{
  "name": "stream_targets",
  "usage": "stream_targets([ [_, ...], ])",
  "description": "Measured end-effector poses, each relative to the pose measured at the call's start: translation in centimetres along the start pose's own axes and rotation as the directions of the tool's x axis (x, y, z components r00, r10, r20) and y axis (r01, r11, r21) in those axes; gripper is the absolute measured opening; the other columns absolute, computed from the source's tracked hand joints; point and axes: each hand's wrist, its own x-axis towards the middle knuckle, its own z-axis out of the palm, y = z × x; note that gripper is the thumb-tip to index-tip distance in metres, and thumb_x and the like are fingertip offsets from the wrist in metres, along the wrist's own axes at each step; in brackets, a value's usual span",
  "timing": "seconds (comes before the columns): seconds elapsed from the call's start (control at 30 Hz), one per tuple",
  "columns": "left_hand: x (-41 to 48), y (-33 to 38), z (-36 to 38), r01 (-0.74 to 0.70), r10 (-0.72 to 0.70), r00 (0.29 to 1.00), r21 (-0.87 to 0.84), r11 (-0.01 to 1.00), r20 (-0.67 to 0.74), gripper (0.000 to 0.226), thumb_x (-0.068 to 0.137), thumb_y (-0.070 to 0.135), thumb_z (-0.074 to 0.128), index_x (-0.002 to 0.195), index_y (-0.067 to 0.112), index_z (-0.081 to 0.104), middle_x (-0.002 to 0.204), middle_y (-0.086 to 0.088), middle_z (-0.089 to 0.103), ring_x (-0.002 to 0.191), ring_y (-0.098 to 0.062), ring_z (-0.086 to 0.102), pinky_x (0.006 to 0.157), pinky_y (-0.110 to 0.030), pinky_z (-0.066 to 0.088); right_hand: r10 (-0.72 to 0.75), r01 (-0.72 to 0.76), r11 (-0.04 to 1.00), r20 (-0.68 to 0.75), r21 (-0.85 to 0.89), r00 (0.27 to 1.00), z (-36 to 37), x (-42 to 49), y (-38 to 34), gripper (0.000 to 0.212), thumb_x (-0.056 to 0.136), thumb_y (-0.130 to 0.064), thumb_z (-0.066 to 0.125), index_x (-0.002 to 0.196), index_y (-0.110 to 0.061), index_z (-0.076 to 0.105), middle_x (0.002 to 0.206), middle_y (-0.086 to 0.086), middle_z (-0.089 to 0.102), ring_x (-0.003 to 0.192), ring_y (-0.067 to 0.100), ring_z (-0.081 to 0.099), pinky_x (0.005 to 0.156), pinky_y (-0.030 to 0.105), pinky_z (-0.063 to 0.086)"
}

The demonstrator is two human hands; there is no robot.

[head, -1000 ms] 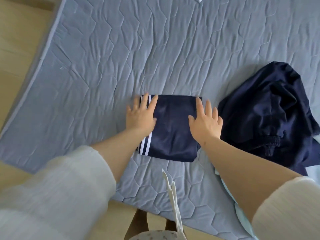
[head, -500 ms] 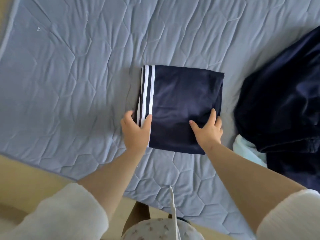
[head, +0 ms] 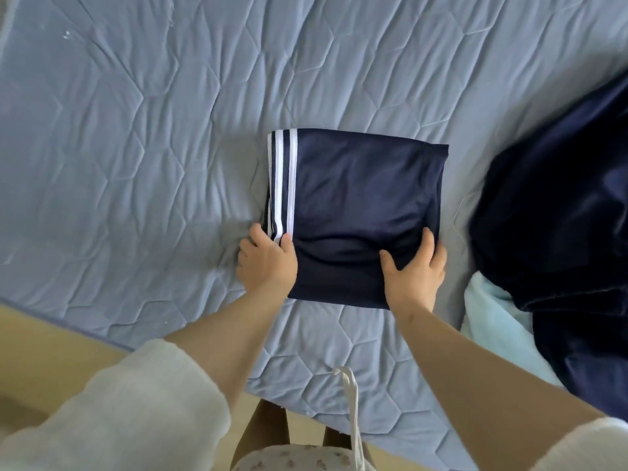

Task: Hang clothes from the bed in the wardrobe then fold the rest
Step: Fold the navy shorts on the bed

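A folded navy garment (head: 356, 205) with white side stripes lies flat on the grey-blue quilted bed (head: 153, 147). My left hand (head: 266, 265) grips its near left corner, thumb on top by the stripes and fingers along the left edge. At the near right corner my right hand (head: 413, 275) holds the fabric, thumb on top and fingers round the right edge. The cloth wrinkles a little between the two hands.
A heap of dark navy clothing (head: 560, 215) lies to the right, over a pale blue garment (head: 492, 324). The bed's near edge runs diagonally below my arms, with wooden floor (head: 40, 338) beyond it. A white drawstring (head: 351, 402) hangs from my clothes.
Both hands slid from lying flat on top of the folded garment back to its near corners and took hold there. The view shifted closer and to the left.
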Motion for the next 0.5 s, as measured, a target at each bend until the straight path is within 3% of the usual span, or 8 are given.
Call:
stream_targets([
  [0.1, 1.4, 1.5, -0.8, 0.032, -0.006, 0.995, -0.254, 0.967, 0.102, 0.059, 0.091, 0.049, 0.042, 0.134, 0.009, 0.035, 0.132, -0.014, 0.046, 0.119, -0.034, 0.046, 0.099, -0.043, 0.037, 0.119, -0.111, 0.99, -0.099, 0.085, 0.988, 0.3, -0.2, -0.6, 0.086, 0.081, -0.046, 0.064, 0.147, -0.016, 0.018, 0.151, 0.006, 0.022, 0.137, 0.027, 0.024, 0.107, 0.046, 0.026],
  [0.17, 2.7, 2.1, -1.1, 0.079, -0.034, 0.973, -0.192, 0.978, 0.227, 0.062, 0.091, 0.054, 0.039, 0.135, 0.01, 0.034, 0.135, -0.014, 0.042, 0.123, -0.034, 0.042, 0.103, -0.042, 0.033, 0.142, -0.143, 0.99, -0.082, -0.005, 0.986, 0.3, 0.9, -0.7, 0.09, 0.076, -0.058, 0.062, 0.144, -0.014, 0.022, 0.147, 0.008, 0.03, 0.135, 0.028, 0.028, 0.105, 0.05, 0.027],
  [0.23, 3.9, 2.3, -1.2, 0.095, -0.037, 0.951, -0.175, 0.98, 0.307, 0.067, 0.09, 0.058, 0.039, 0.136, 0.01, 0.031, 0.14, -0.012, 0.036, 0.127, -0.032, 0.038, 0.104, -0.039, 0.029, 0.167, -0.167, 0.985, -0.006, 0.035, 0.986, 0.2, 2.6, -1.1, 0.088, 0.072, -0.064, 0.062, 0.136, -0.013, 0.032, 0.138, 0.007, 0.04, 0.126, 0.028, 0.039, 0.102, 0.047, 0.034],
  [0.33, 5.2, 1.7, -1.1, 0.105, 0.058, 0.91, -0.364, 0.925, 0.41, 0.071, 0.087, 0.061, 0.044, 0.136, 0.012, 0.03, 0.138, -0.004, 0.04, 0.127, -0.024, 0.041, 0.098, -0.032, 0.032, 0.214, -0.254, 0.928, 0.167, 0.272, 0.962, 0.4, 4.3, -1.9, 0.063, 0.07, -0.063, 0.065, 0.11, -0.019, 0.043, 0.108, -0.004, 0.054, 0.096, 0.02, 0.052, 0.083, 0.032, 0.039],
  [0.4, 5.5, 1.2, -1.3, 0.122, 0.127, 0.878, -0.472, 0.873, 0.461, 0.068, 0.085, 0.062, 0.048, 0.136, 0.018, 0.036, 0.135, 0.004, 0.047, 0.127, -0.018, 0.043, 0.097, -0.027, 0.033, 0.182, -0.259, 0.903, 0.241, 0.344, 0.953, 0.8, 4.4, -1.9, 0.043, 0.073, -0.058, 0.066, 0.093, -0.023, 0.051, 0.091, -0.012, 0.059, 0.086, 0.014, 0.057, 0.079, 0.029, 0.041],
  [0.5, 5.1, 1.1, -2.0, 0.156, 0.145, 0.845, -0.498, 0.853, 0.514, 0.071, 0.081, 0.066, 0.05, 0.138, 0.023, 0.042, 0.136, 0.008, 0.048, 0.128, -0.014, 0.043, 0.094, -0.023, 0.029, 0.148, -0.271, 0.86, 0.298, 0.431, 0.943, 0.9, 3.5, -1.6, 0.023, 0.076, -0.049, 0.068, 0.081, -0.029, 0.059, 0.087, -0.013, 0.065, 0.082, 0.007, 0.061, 0.074, 0.027, 0.045],
])
